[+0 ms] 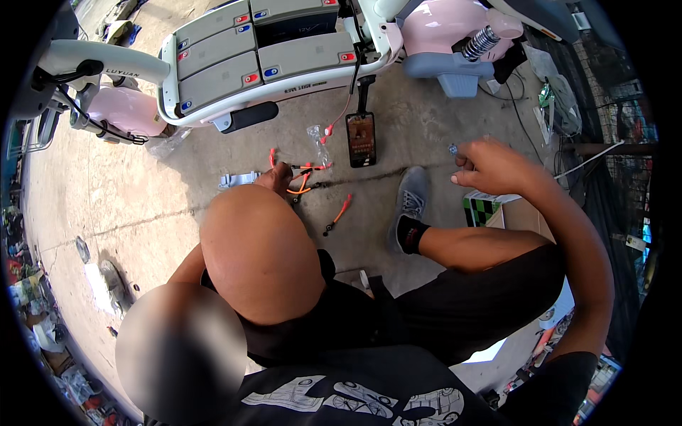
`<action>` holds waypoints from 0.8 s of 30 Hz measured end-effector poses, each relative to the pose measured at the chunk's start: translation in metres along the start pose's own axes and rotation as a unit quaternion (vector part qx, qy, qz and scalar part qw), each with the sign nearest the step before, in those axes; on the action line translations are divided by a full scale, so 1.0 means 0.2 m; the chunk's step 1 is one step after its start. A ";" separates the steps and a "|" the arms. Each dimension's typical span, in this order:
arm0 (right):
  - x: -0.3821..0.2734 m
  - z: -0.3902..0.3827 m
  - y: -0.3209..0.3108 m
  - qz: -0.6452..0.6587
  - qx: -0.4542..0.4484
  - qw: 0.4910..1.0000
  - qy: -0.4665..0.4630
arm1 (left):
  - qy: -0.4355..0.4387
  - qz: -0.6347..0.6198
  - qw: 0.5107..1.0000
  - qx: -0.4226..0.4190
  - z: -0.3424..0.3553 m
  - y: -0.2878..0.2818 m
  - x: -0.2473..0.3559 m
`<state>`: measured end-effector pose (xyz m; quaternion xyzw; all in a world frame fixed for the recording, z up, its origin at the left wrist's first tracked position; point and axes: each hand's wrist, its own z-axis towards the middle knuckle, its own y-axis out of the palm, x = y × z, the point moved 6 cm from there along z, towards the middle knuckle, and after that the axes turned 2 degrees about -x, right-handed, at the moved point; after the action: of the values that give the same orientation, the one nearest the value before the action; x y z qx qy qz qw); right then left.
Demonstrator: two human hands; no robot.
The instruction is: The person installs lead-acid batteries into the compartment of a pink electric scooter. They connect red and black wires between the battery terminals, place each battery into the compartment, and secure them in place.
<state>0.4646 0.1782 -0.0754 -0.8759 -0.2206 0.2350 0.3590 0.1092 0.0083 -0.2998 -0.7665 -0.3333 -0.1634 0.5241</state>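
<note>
crouched worker, bare hands, bent over a concrete floor (pixel 163 220) just near of a pale frame (pixel 170 89) loaded with grey battery blocks (pixel 220 82).

hands well apart. left hand (pixel 275 175) low, fingers at the left edge of a small tangle of red and orange leads (pixel 304 186); bent knee (pixel 259 259) hides much of that hand, so i cannot tell whether its fingers are closed on a lead or only touching. right hand (pixel 490 167) raised off to the right, fingers curled, pinching a small glinting piece (pixel 452 149); too small to name from here.

step, as i judge it: picking through the short leads, small part kept ready at the right. the next move would seem to call for a fingertip pinch on one lead, lifted clear of its crossing neighbours, with the right hand brought in closer.

where the leads lie: on the floor, right of a pale blue plastic bracket (pixel 239 179), left and slightly near of an upright phone (pixel 361 138). tangle has no single direction: one lead runs about left to right, others slant across it.

one single lead (pixel 338 215) sits apart, near and right of the tangle. long axis slants from near-left to far-right; red end points far and right, dark end near and left.
</note>
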 end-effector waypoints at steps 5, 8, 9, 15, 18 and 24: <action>0.03 0.57 0.17 -0.052 -0.030 0.998 -0.004 | 0.043 -0.208 0.977 -0.025 -0.17 -0.36 0.16; 0.11 0.88 0.38 -0.025 -0.013 0.999 0.046 | 0.040 -0.315 0.948 -0.027 -0.29 -0.58 0.21; 0.14 0.96 0.47 -0.004 -0.002 0.998 0.069 | 0.040 -0.357 0.933 -0.026 -0.33 -0.66 0.24; 0.13 1.16 0.79 0.107 0.072 0.980 0.149 | 0.031 -0.291 0.956 -0.012 -0.46 -1.04 0.32; 0.09 1.17 0.77 0.082 0.090 0.979 0.166 | 0.044 -0.275 0.960 -0.006 -0.48 -1.12 0.43; 0.06 1.19 0.76 0.064 0.106 0.972 0.198 | 0.069 -0.248 0.966 -0.012 -0.44 -1.15 0.53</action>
<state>0.3720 0.2127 -0.3399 -0.8742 -0.0619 0.1014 0.4708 0.0383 0.0173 -0.0410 -0.6530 -0.4742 -0.3450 0.4793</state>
